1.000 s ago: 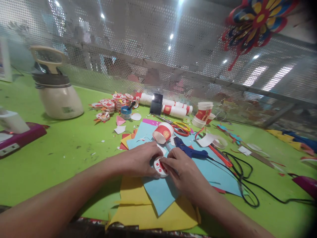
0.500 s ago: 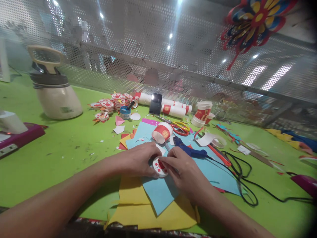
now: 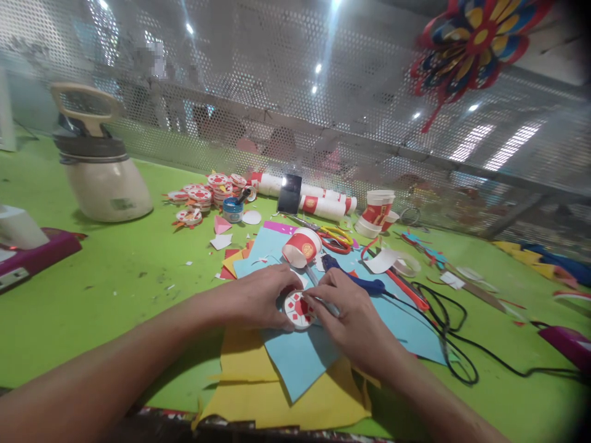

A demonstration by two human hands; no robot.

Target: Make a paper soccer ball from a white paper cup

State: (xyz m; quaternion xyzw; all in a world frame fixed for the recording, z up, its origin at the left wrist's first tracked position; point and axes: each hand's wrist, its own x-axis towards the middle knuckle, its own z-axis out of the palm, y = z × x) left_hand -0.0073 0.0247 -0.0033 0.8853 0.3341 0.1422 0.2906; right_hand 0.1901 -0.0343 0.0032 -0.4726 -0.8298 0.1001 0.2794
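A small round white disc with red pieces (image 3: 300,309) lies over the blue paper (image 3: 302,363) in front of me. My left hand (image 3: 268,297) holds it by the left rim, thumb and fingers curved round it. My right hand (image 3: 341,307) is at its right side, fingertips pinched at the disc's upper right. A slim light-coloured tool (image 3: 329,304) passes between the fingers of that hand. Just beyond the hands a red and white paper cup (image 3: 302,247) lies tipped on its side. Yellow paper (image 3: 258,403) shows beneath the blue sheet.
Behind are stacked decorated discs (image 3: 199,195), a blue jar (image 3: 233,210), a phone (image 3: 290,194), scissors (image 3: 336,237) and cups (image 3: 375,212). A blue glue gun (image 3: 369,285) with a looping black cable lies right. Far left stand a spray bottle (image 3: 108,187) and power strip (image 3: 46,258).
My right hand has drawn back slightly to the right, showing more of the disc's red pattern. My left hand stays around the rim. The view has shifted a little.
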